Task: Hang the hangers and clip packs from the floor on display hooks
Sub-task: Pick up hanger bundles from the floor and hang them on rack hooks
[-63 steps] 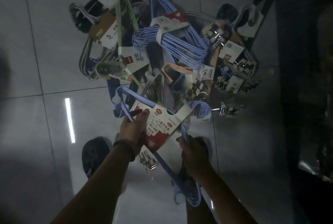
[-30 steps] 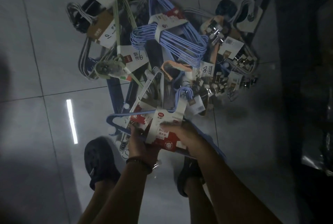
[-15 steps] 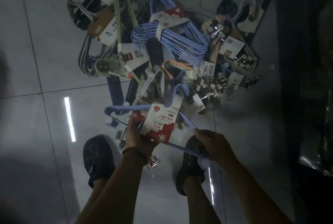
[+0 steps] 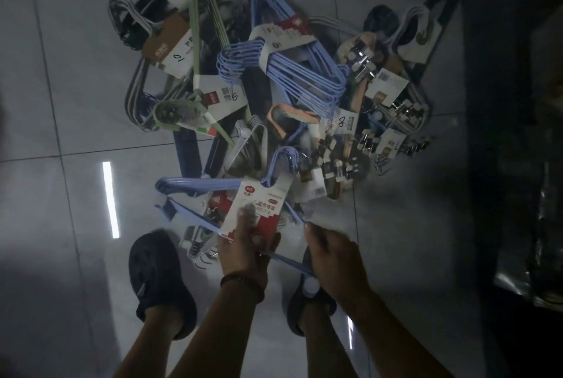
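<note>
I hold a pack of blue hangers point(image 4: 195, 187) with a red and white card sleeve, lifted just above the floor in front of my feet. My left hand point(image 4: 246, 251) grips the card from below, thumb on its face. My right hand point(image 4: 333, 259) is closed on the pack's lower right bar. Beyond them, a pile of hanger packs point(image 4: 292, 73) covers the tiles: blue, green, white and black bundles with paper labels. Metal clip packs point(image 4: 384, 122) on cards lie at the pile's right side.
My two dark shoes point(image 4: 160, 283) stand on the glossy grey tiled floor point(image 4: 61, 225), the right one partly under my right hand. A bright strip of light reflects on the tile at left. A dark display fixture point(image 4: 518, 103) fills the right edge.
Both hands lifted the blue hanger pack off the pile and turned it so its hooks point away. My right hand shifted from the card to the lower right bar.
</note>
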Motion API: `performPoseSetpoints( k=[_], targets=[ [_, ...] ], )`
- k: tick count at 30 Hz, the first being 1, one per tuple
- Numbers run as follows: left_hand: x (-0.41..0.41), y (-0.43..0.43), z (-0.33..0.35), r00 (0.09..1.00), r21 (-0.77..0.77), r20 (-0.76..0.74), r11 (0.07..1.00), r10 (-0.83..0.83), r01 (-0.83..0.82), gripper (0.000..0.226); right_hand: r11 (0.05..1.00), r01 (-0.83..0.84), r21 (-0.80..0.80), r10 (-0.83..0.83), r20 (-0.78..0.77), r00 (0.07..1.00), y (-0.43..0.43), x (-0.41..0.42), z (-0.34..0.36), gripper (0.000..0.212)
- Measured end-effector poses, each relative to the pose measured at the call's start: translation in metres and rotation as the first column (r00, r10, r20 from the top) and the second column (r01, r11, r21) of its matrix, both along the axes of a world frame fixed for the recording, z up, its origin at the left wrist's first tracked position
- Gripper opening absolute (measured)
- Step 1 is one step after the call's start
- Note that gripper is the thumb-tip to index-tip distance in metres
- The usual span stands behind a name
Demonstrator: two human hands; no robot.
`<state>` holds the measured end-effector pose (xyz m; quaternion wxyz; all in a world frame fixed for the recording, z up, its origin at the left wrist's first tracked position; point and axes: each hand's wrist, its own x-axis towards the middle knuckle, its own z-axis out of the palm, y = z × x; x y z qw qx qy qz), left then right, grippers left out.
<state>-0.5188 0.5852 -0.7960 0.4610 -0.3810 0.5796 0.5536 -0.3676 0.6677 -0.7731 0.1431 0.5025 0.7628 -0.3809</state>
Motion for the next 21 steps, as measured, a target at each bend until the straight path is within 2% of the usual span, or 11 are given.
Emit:
performPoseSetpoints(
  k=[1,2,3,4,6,7,9,11,16,19,21],
  targets=[
    [-0.002,-0.002,0.000,1.000,0.014,0.004,1.000,-0.027,0.027,0.041,0.993,0.061,-0.100,-0.057,0.043,0.997,0.003,0.001,0.002,0.017],
    [-0.005,-0.005,-0.001,0.999,0.038,0.016,0.998,-0.043,0.042,0.043,0.980,0.080,-0.182,-0.071,0.058,0.996,0.006,-0.001,0.000,0.033],
    [-0.009,-0.008,-0.003,0.998,0.076,0.035,0.996,-0.053,0.050,0.044,0.998,0.018,-0.062,-0.018,-0.009,1.000,0.015,0.002,-0.010,0.050],
    [-0.014,-0.012,-0.005,0.996,0.117,0.055,0.992,-0.063,0.057,0.045,0.998,0.017,-0.064,-0.018,-0.012,1.000,0.028,0.000,-0.013,0.045],
    [-0.024,-0.019,-0.006,0.991,0.165,0.095,0.983,-0.098,0.082,0.046,0.990,-0.016,0.139,0.014,0.020,1.000,0.062,-0.013,-0.018,0.026],
    [-0.027,-0.023,-0.007,0.986,0.177,0.112,0.979,-0.124,0.103,0.045,0.977,-0.043,0.207,0.034,0.045,0.998,0.078,-0.020,-0.025,0.036],
    [-0.033,-0.033,-0.007,0.976,0.207,0.123,0.967,-0.178,0.150,0.040,0.924,-0.258,0.281,0.217,0.168,0.962,0.104,-0.035,-0.039,0.066],
    [-0.037,-0.040,-0.007,0.969,0.243,0.129,0.954,-0.209,0.174,0.037,0.857,-0.446,0.259,0.383,0.259,0.887,0.119,-0.053,-0.042,0.081],
    [-0.045,-0.045,0.003,0.966,0.274,0.120,0.943,-0.229,0.189,0.038,0.865,-0.455,0.209,0.411,0.222,0.884,0.123,-0.074,-0.030,0.061],
    [-0.043,-0.053,0.008,0.966,0.258,0.051,0.938,-0.254,0.233,0.036,0.834,-0.462,0.302,0.439,0.143,0.887,0.119,-0.079,-0.007,0.042],
    [-0.041,-0.058,0.010,0.971,0.226,0.045,0.949,-0.235,0.219,0.035,0.788,-0.497,0.362,0.458,0.194,0.868,0.115,-0.089,0.018,0.040]
  ],
)
